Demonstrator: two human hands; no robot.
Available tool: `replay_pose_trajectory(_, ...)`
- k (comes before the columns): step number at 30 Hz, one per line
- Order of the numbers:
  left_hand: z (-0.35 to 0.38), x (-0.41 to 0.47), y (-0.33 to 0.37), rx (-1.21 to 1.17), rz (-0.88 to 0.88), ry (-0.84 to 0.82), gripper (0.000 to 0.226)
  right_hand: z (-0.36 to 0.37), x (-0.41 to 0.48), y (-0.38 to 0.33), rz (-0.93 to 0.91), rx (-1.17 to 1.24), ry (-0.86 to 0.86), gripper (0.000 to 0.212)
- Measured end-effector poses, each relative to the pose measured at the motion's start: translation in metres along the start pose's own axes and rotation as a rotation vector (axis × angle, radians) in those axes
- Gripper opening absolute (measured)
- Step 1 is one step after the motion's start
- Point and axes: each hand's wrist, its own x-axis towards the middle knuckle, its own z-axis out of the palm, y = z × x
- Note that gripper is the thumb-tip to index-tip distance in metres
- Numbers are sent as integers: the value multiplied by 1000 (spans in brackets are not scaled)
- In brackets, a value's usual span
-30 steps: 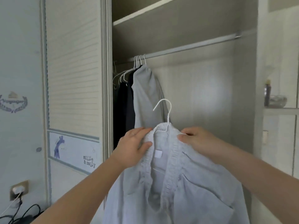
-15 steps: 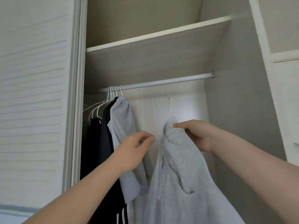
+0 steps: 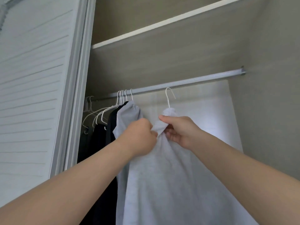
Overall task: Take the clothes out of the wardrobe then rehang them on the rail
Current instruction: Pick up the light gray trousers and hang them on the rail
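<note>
left hand (image 3: 140, 137) now on shirt (image 3: 170, 184) beside right hand (image 3: 180, 131)

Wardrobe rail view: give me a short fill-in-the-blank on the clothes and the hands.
1. The left hand and right hand both grip a ____ garment.
2. Its wire hanger is ____.
3. Hung clothes bunch at the ____ end of the rail.
Missing: grey; white; left.

Shoulders of white hanger (image 3: 169, 96), seemingly inside grey shirt (image 3: 170, 176)
</note>
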Motion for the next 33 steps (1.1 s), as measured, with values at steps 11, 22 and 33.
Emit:
replay_pose_trajectory(11, 12, 95, -36, 216, 11, 339, 27, -42, 105, -8, -839, -1029, 167, 19)
replay_pose_trajectory(22, -5, 168, -41, 333, -134, 450, 20, 2, 185, -8, -835, -1272, -113, 76)
replay_pose_trajectory(33, 16, 204, -69, 481, -267, 387, 9, 44, 236, 20, -663, -1221, -205, 76)
